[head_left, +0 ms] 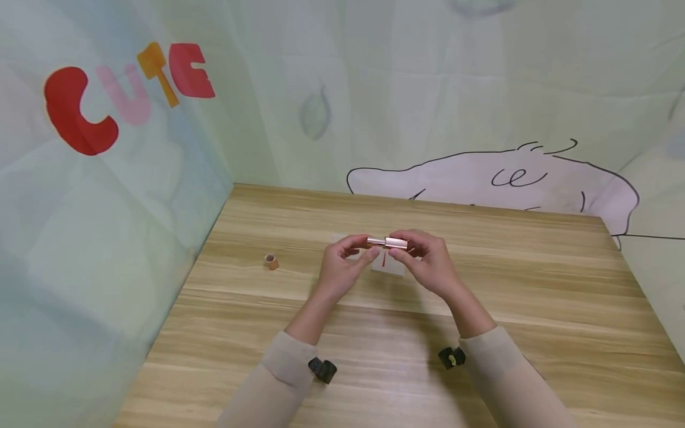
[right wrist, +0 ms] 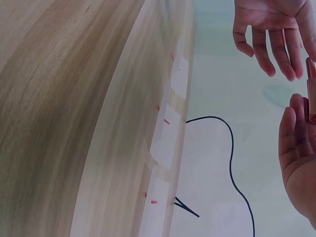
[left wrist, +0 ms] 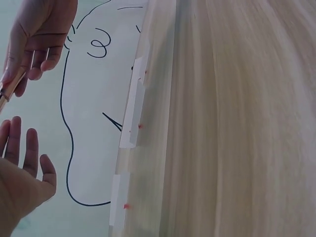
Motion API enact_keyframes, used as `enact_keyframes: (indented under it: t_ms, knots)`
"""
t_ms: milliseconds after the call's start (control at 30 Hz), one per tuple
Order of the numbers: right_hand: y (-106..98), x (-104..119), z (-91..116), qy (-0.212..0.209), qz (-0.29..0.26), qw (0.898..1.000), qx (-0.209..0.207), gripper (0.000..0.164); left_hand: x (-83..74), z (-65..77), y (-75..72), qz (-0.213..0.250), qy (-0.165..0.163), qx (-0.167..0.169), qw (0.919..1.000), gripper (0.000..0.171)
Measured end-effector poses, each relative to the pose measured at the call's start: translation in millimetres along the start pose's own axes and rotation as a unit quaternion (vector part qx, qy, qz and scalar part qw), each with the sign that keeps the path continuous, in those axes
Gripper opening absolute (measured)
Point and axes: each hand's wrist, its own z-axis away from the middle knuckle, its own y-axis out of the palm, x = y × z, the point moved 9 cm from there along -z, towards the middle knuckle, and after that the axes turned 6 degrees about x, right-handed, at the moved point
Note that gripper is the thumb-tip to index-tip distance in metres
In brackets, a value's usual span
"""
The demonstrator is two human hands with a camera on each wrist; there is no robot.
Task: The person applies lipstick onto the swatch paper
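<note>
Between both hands, a shiny rose-gold lipstick tube (head_left: 396,243) lies level above the table. My left hand (head_left: 341,268) pinches its narrower left end between thumb and forefinger. The wider right part is held by the thumb and fingers of my right hand (head_left: 434,266). In the right wrist view the lipstick tube (right wrist: 312,96) shows at the right edge, partly cut off. Beneath the hands is a white paper piece (head_left: 393,267) with a red streak. A small copper-coloured hollow cap (head_left: 272,262) lies to the left of the left hand.
Wood-grain table (head_left: 535,285) extends around the hands. Several white paper pieces with red marks lie along it, such as one paper (left wrist: 118,197) in the left wrist view. Printed cloth (head_left: 299,71) stands behind and at the left. Black devices (head_left: 323,370) sit on both wrists.
</note>
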Motion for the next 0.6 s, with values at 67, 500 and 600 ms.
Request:
enact_keyframes:
  t_ms: [67,500,600]
  knots:
    - [0.7,-11.2,-0.8,0.005,-0.004,1.0,-0.001,0.023,1.3,0.7,-2.5,0.003,-0.004,0.0,1.0,0.028]
    - [-0.8,-32.9,1.1,-0.001,-0.038,0.999,-0.008,0.025,11.9,6.6,-25.9,-0.013,-0.024,-0.009,0.9996,0.032]
    - [-1.1,-32.7,1.1,-0.005,-0.043,0.999,-0.008,0.025,12.9,7.9,-33.4,-0.026,-0.028,-0.014,0.9992,0.032]
